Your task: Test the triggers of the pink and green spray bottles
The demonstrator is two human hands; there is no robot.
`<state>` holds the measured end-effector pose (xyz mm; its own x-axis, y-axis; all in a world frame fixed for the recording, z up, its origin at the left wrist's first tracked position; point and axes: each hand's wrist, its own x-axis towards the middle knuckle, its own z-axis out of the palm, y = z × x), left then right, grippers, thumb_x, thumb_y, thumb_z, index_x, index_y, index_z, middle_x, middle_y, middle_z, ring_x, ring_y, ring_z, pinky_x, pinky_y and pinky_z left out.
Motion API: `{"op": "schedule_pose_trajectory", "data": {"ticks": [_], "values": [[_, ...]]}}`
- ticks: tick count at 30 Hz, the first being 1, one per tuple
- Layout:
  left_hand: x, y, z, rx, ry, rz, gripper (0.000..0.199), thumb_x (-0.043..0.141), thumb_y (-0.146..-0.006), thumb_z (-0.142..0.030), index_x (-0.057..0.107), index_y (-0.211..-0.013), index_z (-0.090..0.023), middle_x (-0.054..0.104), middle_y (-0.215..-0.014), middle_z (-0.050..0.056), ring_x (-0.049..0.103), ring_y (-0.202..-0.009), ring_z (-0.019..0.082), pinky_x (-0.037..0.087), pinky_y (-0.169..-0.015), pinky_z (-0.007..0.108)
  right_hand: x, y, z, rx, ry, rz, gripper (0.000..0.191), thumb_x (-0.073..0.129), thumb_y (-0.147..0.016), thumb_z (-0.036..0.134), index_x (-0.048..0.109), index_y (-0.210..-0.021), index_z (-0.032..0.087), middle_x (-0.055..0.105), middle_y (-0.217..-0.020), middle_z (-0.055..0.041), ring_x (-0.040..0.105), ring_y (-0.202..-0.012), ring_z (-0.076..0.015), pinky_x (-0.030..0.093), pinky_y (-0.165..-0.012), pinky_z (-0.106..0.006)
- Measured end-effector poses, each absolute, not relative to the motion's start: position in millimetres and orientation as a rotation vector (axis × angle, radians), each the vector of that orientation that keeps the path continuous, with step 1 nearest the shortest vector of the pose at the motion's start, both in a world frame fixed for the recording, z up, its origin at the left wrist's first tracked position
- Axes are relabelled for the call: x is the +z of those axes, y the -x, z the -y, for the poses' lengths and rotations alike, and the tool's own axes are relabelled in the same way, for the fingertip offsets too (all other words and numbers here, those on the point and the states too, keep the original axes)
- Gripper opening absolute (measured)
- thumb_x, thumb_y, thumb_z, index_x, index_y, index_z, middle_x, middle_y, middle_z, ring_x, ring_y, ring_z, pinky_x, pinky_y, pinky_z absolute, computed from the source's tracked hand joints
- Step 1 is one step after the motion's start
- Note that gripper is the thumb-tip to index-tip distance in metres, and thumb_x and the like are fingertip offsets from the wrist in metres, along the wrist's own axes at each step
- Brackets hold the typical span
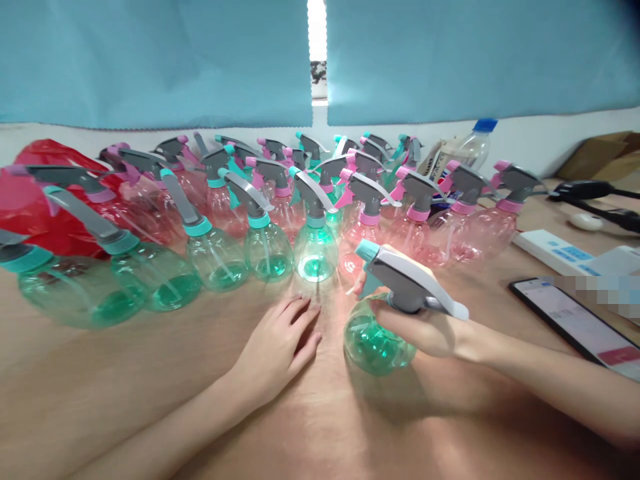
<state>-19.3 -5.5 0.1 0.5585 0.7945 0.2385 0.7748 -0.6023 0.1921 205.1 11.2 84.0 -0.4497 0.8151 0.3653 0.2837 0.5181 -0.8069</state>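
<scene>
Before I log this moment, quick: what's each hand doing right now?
Left hand: open, holding nothing, palm down at the table.
Right hand: closed around a green spray bottle, near its neck.

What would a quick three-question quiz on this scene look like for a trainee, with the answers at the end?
1. Which hand has its grip on a green spray bottle?
2. True or false: the left hand is also holding a spray bottle.
3. Multiple choice: what color is the cap of the clear plastic bottle at the back?
A) red
B) blue
C) yellow

Key:
1. The right hand.
2. False; it holds nothing.
3. B
</scene>
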Motion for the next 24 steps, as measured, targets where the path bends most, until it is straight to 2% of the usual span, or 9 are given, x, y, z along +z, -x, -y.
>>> {"op": "schedule_pose_trajectory", "data": {"ticks": [3, 6, 8, 11, 13, 15, 17, 20, 24], "values": [[0.6, 19.5, 5.5, 0.479, -2.713, -1.366, 0.035, 0.043, -0.095, -0.031, 0.058, -0.123, -0.015, 0.059, -0.126, 0.014, 0.052, -0.118, 0.031, 0.045, -0.097, 0.049, 83.1, -204.5, -13.0, 0.837, 0.843, 1.967, 0.014, 0.046, -0.063, 0.014, 0.049, -0.065, 0.027, 0.043, -0.05, 0.0024, 0.045, -0.044, -0.015, 0.041, -0.041, -0.027], [0.7, 19.6, 5.7, 0.475, -2.714, -1.371, 0.035, 0.043, -0.095, -0.032, 0.058, -0.122, -0.016, 0.058, -0.126, 0.014, 0.051, -0.118, 0.031, 0.044, -0.097, 0.049, 81.1, -204.1, -14.5, 0.871, 0.82, 1.936, 0.036, 0.046, -0.062, 0.016, 0.06, -0.093, 0.028, 0.056, -0.066, 0.0, 0.054, -0.053, -0.0174, 0.05, -0.051, -0.031], [0.6, 19.5, 5.8, 0.466, -2.719, -1.375, 0.036, 0.043, -0.095, -0.032, 0.058, -0.123, -0.015, 0.058, -0.127, 0.014, 0.051, -0.119, 0.03, 0.044, -0.098, 0.049, 79.6, -204.1, -14.6, 0.928, 0.857, 1.916, 0.048, 0.045, -0.062, 0.018, 0.059, -0.108, 0.028, 0.055, -0.064, 0.0012, 0.048, -0.045, -0.0146, 0.051, -0.049, -0.032], [0.3, 19.1, 5.7, 0.444, -2.727, -1.379, 0.037, 0.043, -0.095, -0.032, 0.057, -0.123, -0.013, 0.058, -0.127, 0.015, 0.05, -0.119, 0.03, 0.043, -0.099, 0.048, 78.2, -204.6, -14.3, 0.967, 0.897, 1.92, 0.053, 0.046, -0.065, 0.018, 0.057, -0.116, 0.026, 0.044, -0.051, 0.0059, 0.038, -0.036, -0.0115, 0.051, -0.046, -0.032], [0.3, 18.8, 5.6, 0.428, -2.73, -1.378, 0.037, 0.043, -0.096, -0.031, 0.058, -0.124, -0.012, 0.057, -0.127, 0.016, 0.05, -0.119, 0.031, 0.043, -0.099, 0.049, 78.3, -204.8, -14.8, 0.943, 0.869, 1.935, 0.051, 0.046, -0.066, 0.017, 0.058, -0.115, 0.026, 0.046, -0.051, 0.0056, 0.046, -0.04, -0.0129, 0.054, -0.052, -0.032], [0.5, 18.6, 5.6, 0.418, -2.731, -1.37, 0.038, 0.043, -0.096, -0.031, 0.058, -0.124, -0.01, 0.057, -0.127, 0.016, 0.05, -0.12, 0.032, 0.043, -0.099, 0.05, 79.2, -204.5, -15.7, 0.922, 0.83, 1.939, 0.052, 0.047, -0.065, 0.014, 0.059, -0.115, 0.026, 0.059, -0.063, 0.002, 0.06, -0.055, -0.0169, 0.057, -0.06, -0.033], [0.8, 18.6, 5.8, 0.419, -2.73, -1.368, 0.038, 0.043, -0.096, -0.031, 0.057, -0.124, -0.01, 0.057, -0.128, 0.016, 0.049, -0.12, 0.032, 0.043, -0.099, 0.05, 80.2, -203.7, -16.6, 0.942, 0.788, 1.94, 0.055, 0.047, -0.065, 0.013, 0.057, -0.118, 0.025, 0.068, -0.084, -0.002, 0.068, -0.075, -0.0209, 0.058, -0.068, -0.034], [1.3, 18.6, 6.4, 0.429, -2.726, -1.377, 0.037, 0.043, -0.096, -0.031, 0.057, -0.125, -0.012, 0.057, -0.128, 0.016, 0.049, -0.12, 0.031, 0.043, -0.099, 0.049, 80.8, -202.5, -17.1, 1.011, 0.765, 1.936, 0.058, 0.047, -0.066, 0.011, 0.056, -0.122, 0.025, 0.068, -0.106, -0.0056, 0.069, -0.091, -0.0241, 0.059, -0.07, -0.034], [1.4, 18.5, 6.7, 0.433, -2.727, -1.375, 0.037, 0.044, -0.095, -0.031, 0.057, -0.125, -0.012, 0.057, -0.128, 0.016, 0.05, -0.12, 0.03, 0.043, -0.099, 0.048, 79.6, -202.5, -16.7, 1.063, 0.74, 1.912, 0.06, 0.047, -0.065, 0.009, 0.055, -0.122, 0.025, 0.064, -0.121, -0.0069, 0.068, -0.1, -0.0263, 0.06, -0.075, -0.035]]}}
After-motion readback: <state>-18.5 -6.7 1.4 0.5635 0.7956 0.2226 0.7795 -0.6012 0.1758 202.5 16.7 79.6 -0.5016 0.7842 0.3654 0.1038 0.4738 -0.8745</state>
